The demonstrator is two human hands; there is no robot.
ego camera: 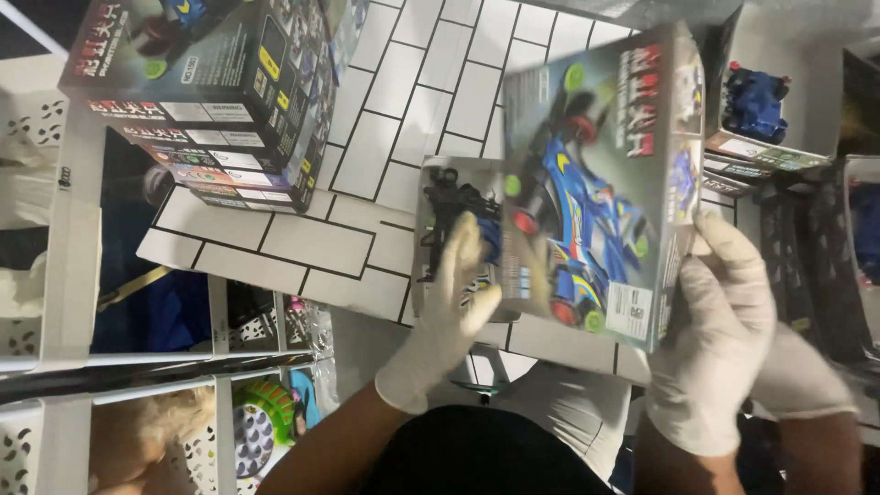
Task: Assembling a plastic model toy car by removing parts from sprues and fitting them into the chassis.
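- While both gloved hands work over it, the counter [302,247], covered in a white tile pattern with dark lines, spreads beyond the two grips.
- Far up and to the left of the left grip, a stack of dark toy boxes [211,101] stands on the counter, well apart from both hands.
- Between the two grips is the blue toy-car box [600,183], raised and tilted; the right hand [724,339] has its grip closed on the box's right edge, fingers wrapped over it.
- Just beside that box, under the left grip, lies a smaller grey pack with a black toy [449,220]; the left hand [449,321] rests its fingers on it, grip loose rather than clenched.
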